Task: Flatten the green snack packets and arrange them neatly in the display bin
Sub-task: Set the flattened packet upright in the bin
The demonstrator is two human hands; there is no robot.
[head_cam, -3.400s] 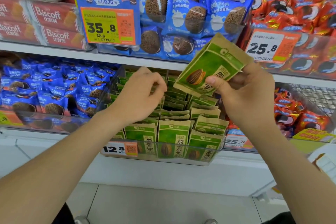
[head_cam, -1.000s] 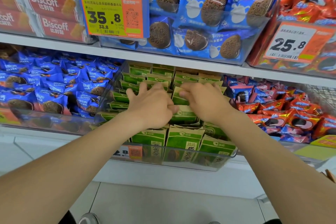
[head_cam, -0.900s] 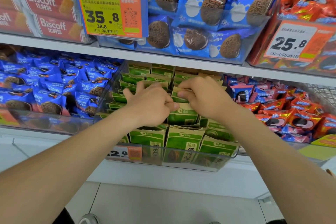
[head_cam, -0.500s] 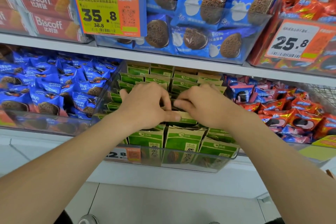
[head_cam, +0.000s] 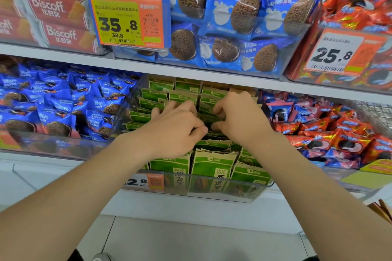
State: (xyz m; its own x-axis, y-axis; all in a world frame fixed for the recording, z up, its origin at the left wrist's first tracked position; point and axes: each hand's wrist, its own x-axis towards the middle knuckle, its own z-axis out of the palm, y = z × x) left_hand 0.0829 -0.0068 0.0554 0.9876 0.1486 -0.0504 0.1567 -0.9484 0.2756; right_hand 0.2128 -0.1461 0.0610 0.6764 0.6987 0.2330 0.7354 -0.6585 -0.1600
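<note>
Green and tan snack packets (head_cam: 212,167) stand in rows inside a clear display bin (head_cam: 267,185) on the lower shelf. Both my hands are down among the middle rows. My left hand (head_cam: 176,127) has its fingers curled over packets in the centre column, and its thumb presses toward the right. My right hand (head_cam: 239,118) mirrors it, with fingers hooked into the packet tops and the thumb tip nearly meeting my left thumb. The packets under my hands are mostly hidden. The front row stands upright behind the bin's front wall.
A bin of blue cookie packets (head_cam: 63,108) sits to the left, with red packets (head_cam: 328,133) to the right. The upper shelf edge (head_cam: 191,72) overhangs the bin's back rows. It carries blue cookie bags (head_cam: 244,17), Biscoff boxes (head_cam: 53,10) and a 35.8 price card (head_cam: 125,23).
The packet my right hand held up in the air is gone from it. Both hands have dropped into the bin and now work the middle rows, fingers curling tighter and reaching slightly further back.
</note>
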